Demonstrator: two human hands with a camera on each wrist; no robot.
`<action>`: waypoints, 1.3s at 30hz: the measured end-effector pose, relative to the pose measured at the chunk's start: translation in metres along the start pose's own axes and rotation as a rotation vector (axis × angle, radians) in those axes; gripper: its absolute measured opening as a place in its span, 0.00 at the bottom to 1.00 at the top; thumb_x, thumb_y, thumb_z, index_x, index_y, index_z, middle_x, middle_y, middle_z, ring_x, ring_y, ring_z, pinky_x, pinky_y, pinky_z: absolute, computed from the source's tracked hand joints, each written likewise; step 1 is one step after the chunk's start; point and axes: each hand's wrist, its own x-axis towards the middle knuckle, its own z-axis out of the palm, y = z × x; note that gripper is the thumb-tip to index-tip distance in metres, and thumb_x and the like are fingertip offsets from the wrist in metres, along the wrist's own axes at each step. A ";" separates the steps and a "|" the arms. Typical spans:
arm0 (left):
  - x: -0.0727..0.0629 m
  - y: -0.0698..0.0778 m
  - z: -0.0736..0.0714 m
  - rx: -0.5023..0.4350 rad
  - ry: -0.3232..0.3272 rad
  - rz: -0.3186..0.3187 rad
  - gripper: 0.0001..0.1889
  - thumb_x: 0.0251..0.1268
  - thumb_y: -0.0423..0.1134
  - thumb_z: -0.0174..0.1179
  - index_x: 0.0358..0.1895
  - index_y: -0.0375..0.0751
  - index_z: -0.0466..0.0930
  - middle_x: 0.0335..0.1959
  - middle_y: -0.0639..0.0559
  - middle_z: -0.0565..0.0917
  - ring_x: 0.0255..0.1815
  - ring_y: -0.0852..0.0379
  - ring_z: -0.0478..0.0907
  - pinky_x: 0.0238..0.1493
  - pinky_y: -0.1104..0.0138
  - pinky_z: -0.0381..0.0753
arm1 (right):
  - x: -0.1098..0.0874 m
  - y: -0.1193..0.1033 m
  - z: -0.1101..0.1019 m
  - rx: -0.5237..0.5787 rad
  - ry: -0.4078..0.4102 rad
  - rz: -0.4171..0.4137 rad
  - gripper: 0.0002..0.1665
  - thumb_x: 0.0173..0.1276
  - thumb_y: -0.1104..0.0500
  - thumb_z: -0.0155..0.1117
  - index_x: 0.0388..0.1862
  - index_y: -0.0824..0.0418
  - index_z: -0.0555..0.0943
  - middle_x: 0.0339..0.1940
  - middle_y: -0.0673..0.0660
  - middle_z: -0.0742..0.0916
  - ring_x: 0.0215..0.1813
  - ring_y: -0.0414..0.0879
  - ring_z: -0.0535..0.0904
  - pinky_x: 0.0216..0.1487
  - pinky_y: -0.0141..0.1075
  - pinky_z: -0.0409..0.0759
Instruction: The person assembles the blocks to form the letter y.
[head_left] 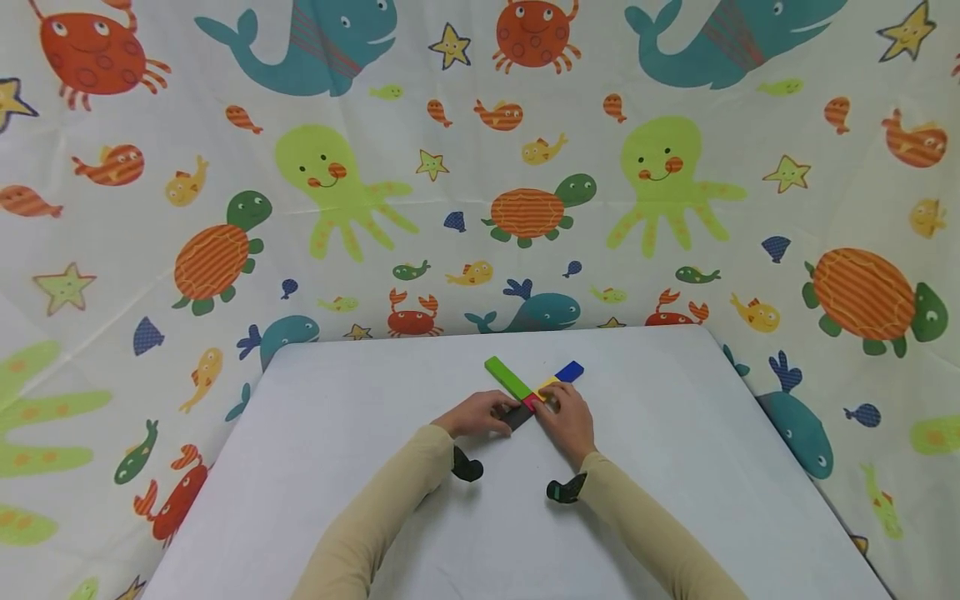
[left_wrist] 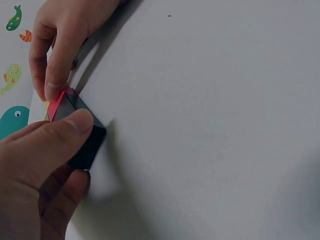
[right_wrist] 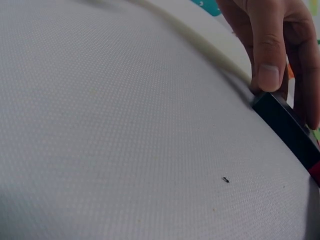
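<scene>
Long bars in several colours meet in a cross shape on the white table. My left hand [head_left: 483, 414] pinches the black bar [head_left: 516, 417] near its outer end, thumb on top. That dark bar [right_wrist: 287, 127] also shows in the right wrist view, held by the left hand [right_wrist: 272, 40]. At the crossing, my right hand [head_left: 567, 421] pinches the small red piece [head_left: 531, 402], partly covered by its fingers. Beyond those fingers lie a yellow piece [head_left: 550, 383] and a blue piece [head_left: 570, 372]. A green bar [head_left: 506, 377] reaches away to the upper left.
The white table [head_left: 675, 417] spreads around both hands. Behind it hangs a cloth [head_left: 450, 250] printed with sea animals. A black wrist device [head_left: 468, 465] sits at the left cuff, and another black device [head_left: 566, 489] at the right cuff.
</scene>
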 end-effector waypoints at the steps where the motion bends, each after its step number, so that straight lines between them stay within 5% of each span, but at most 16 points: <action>1: -0.001 0.000 0.000 0.000 0.000 0.005 0.27 0.60 0.39 0.70 0.64 0.47 0.76 0.53 0.53 0.79 0.51 0.56 0.74 0.59 0.59 0.73 | 0.000 0.000 0.000 0.003 0.001 0.000 0.21 0.65 0.46 0.68 0.51 0.58 0.84 0.52 0.56 0.81 0.54 0.51 0.76 0.56 0.48 0.74; 7: -0.022 -0.006 -0.008 0.018 -0.026 0.033 0.28 0.60 0.42 0.69 0.64 0.45 0.75 0.55 0.53 0.79 0.53 0.56 0.75 0.57 0.59 0.74 | -0.002 0.003 0.001 0.020 0.004 0.007 0.21 0.65 0.46 0.68 0.51 0.57 0.84 0.53 0.56 0.81 0.55 0.51 0.76 0.59 0.49 0.73; 18: -0.107 -0.025 -0.021 0.068 -0.204 0.019 0.29 0.59 0.42 0.70 0.66 0.49 0.74 0.58 0.56 0.73 0.53 0.56 0.69 0.53 0.63 0.72 | -0.005 0.002 -0.006 0.036 0.012 0.022 0.20 0.65 0.49 0.69 0.50 0.59 0.84 0.54 0.57 0.81 0.55 0.51 0.76 0.59 0.49 0.73; 24: -0.136 -0.029 -0.021 0.108 -0.272 0.000 0.32 0.54 0.37 0.73 0.63 0.50 0.73 0.52 0.56 0.69 0.52 0.60 0.68 0.53 0.66 0.70 | -0.004 0.002 -0.010 0.023 0.012 0.029 0.20 0.65 0.49 0.69 0.50 0.59 0.84 0.54 0.57 0.80 0.56 0.52 0.76 0.60 0.49 0.73; 31: -0.141 -0.032 -0.013 0.119 -0.237 0.011 0.30 0.53 0.32 0.72 0.61 0.51 0.74 0.49 0.58 0.69 0.50 0.63 0.69 0.52 0.68 0.71 | -0.004 -0.001 -0.010 0.030 -0.004 0.021 0.20 0.65 0.49 0.69 0.51 0.60 0.83 0.54 0.58 0.80 0.56 0.52 0.76 0.59 0.50 0.73; 39: -0.128 -0.029 0.000 0.139 -0.056 0.095 0.22 0.58 0.34 0.69 0.57 0.42 0.77 0.48 0.54 0.69 0.46 0.58 0.70 0.49 0.67 0.73 | -0.006 -0.004 -0.004 0.040 -0.004 0.006 0.20 0.65 0.49 0.69 0.50 0.59 0.84 0.53 0.57 0.81 0.55 0.51 0.76 0.59 0.49 0.74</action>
